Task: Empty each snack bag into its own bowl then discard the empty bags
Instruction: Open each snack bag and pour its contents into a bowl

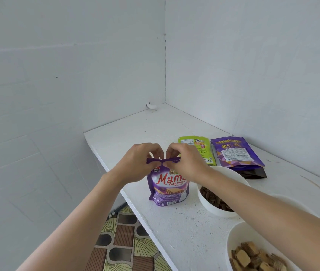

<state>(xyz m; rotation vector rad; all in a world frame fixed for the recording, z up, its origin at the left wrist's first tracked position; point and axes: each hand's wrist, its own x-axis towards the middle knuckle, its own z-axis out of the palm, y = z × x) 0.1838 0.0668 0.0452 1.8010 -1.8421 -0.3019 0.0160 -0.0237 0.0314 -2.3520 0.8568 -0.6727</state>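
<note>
— Where is the bag being handled?

— The purple wafer bag stands upright on the white table, close to the table's left edge, its front facing the camera.

— And the hands?

— Both are at its top strip. The left hand pinches the left part of the strip between thumb and curled fingers. The right hand pinches the part just beside it, so the two hands almost touch. Whether the strip is torn yet, I cannot tell.

— What about the bowls?

— A white bowl sits just right of the bag and holds dark brown pieces; the right forearm crosses over it. A second white bowl at the near right holds tan and brown wafer cubes.

— Any other bags?

— At the far side lie a green bag and, right of it, another purple bag, both flat. A dark bag pokes out from under that purple one.

— Below the table?

— A patterned tile floor at the near left.
</note>
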